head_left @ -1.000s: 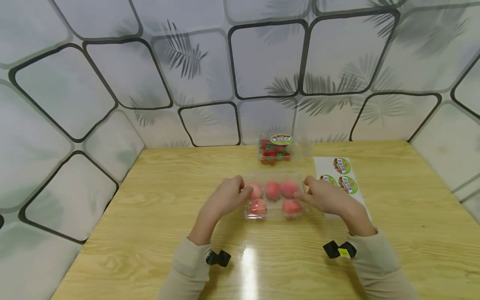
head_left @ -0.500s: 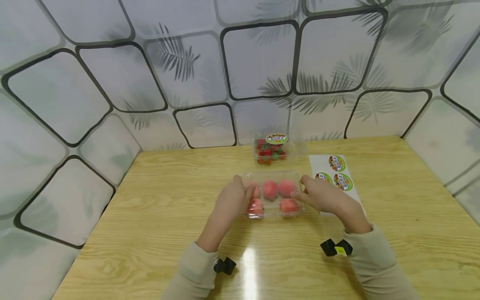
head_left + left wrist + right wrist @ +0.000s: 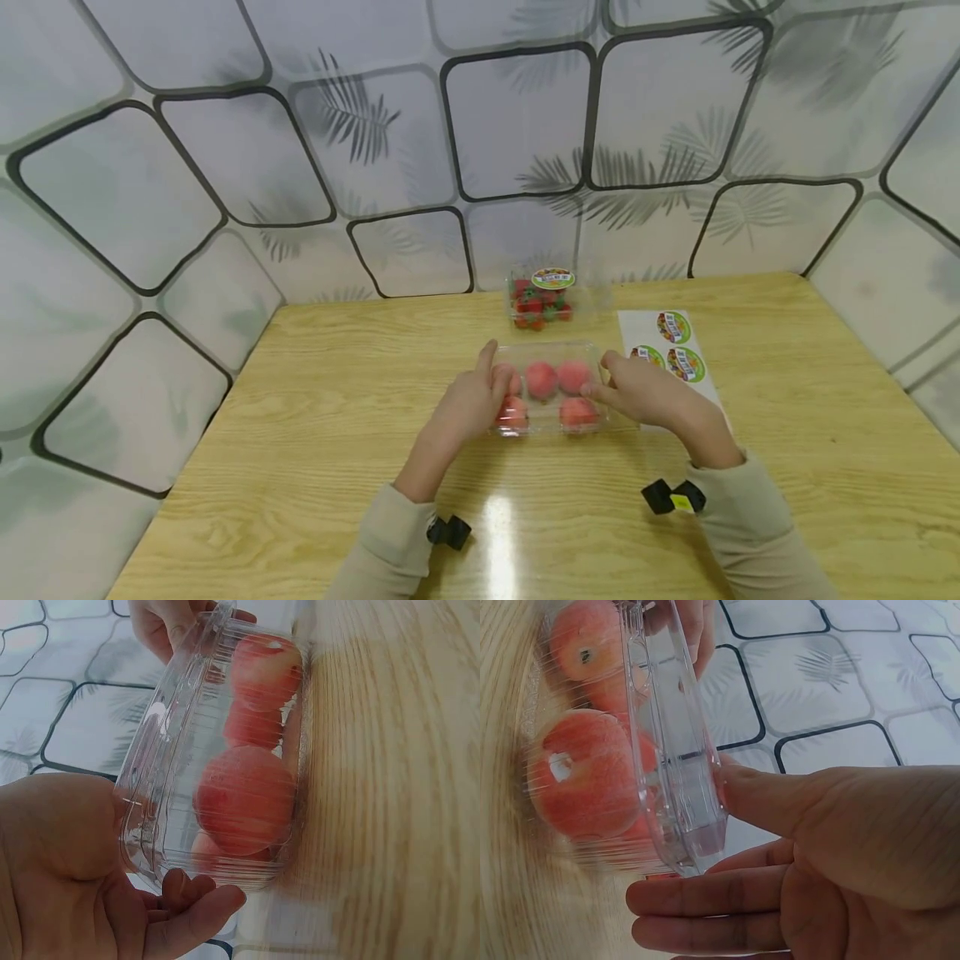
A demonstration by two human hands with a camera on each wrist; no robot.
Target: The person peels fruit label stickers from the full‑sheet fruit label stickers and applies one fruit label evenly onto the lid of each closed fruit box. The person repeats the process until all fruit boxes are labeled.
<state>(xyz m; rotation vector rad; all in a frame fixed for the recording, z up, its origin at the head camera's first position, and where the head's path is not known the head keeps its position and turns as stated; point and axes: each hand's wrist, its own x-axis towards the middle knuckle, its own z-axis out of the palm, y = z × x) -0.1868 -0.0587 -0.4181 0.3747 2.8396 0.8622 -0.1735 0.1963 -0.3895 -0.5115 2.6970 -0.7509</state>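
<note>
A clear plastic clamshell box (image 3: 547,418) lies on the wooden table with its lid down, holding several red-pink peaches (image 3: 542,380). My left hand (image 3: 467,407) grips its left end. In the left wrist view the left thumb lies along the lid's edge, while curled fingers (image 3: 196,911) touch the side. At the right end my right hand (image 3: 647,392) pinches the rim. The right wrist view shows the right thumb (image 3: 765,796) on the lid and other fingers (image 3: 705,895) extended beside and below the rim. The grooved wall partly blurs the peaches (image 3: 246,799).
Behind the box stands a second clear box with strawberries (image 3: 529,307) and an oval label (image 3: 553,278) on it. A white sheet of round fruit stickers (image 3: 686,364) lies to the right, partly under the right hand. A patterned wall (image 3: 420,250) borders the table's back.
My left hand has shifted right onto the box's left end, and one finger now reaches up along its far corner. The right hand has kept its hold. The view has turned slightly.
</note>
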